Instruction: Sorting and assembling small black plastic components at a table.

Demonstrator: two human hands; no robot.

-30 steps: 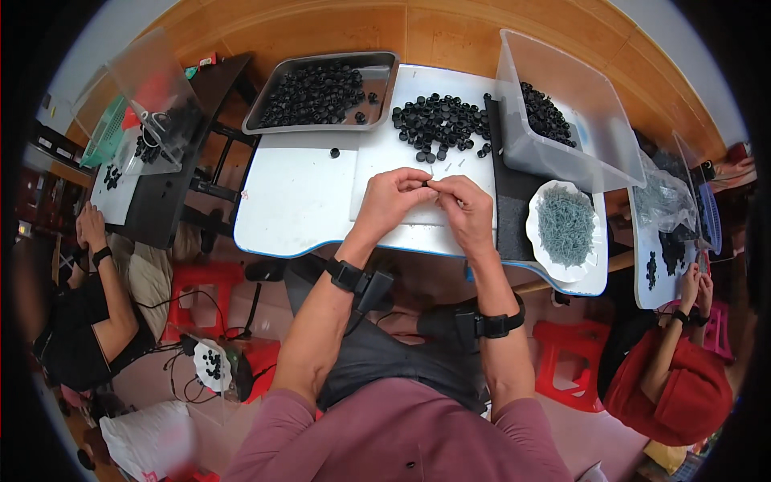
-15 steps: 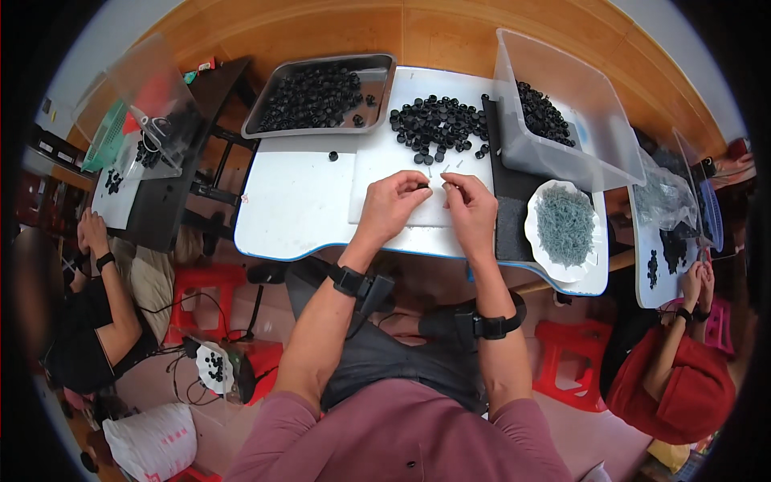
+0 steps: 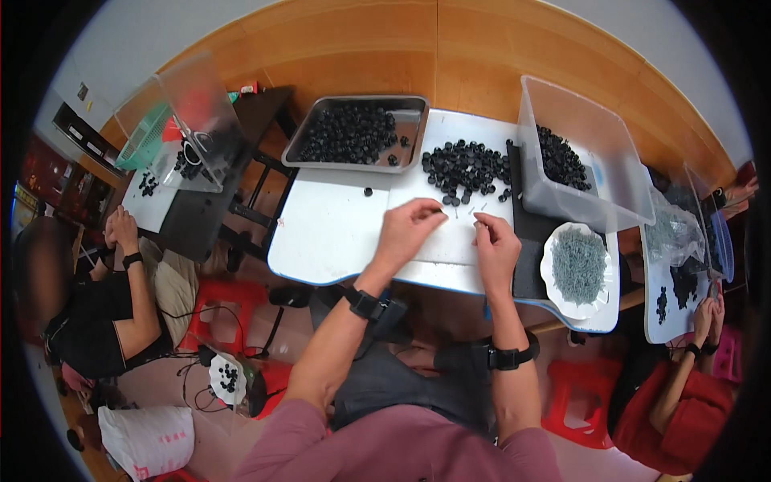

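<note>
Above the near part of the white sheet (image 3: pixel 443 251), my left hand (image 3: pixel 405 234) pinches what looks like a small black cap, mostly hidden by its fingertips. My right hand (image 3: pixel 499 251) is to its right, thumb and fingers pressed together; whatever they hold is too small to make out. The two hands are apart. A few thin grey screws (image 3: pixel 472 210) lie between and just beyond them. Farther back spreads a heap of round black caps (image 3: pixel 466 167). To the right of my right hand, grey screws (image 3: pixel 578 265) fill a white scalloped plate (image 3: pixel 560 307).
A metal tray (image 3: pixel 351 166) of black caps stands at the back left, a clear plastic bin (image 3: pixel 562 189) with more at the back right. One cap (image 3: pixel 368 192) lies alone. A dark mat (image 3: pixel 528 261) runs beside the plate. Other people work at side tables on both sides.
The view has shifted, so the whole table appears lower and a little to the right. My hands have moved slightly farther apart, both still pinching.
</note>
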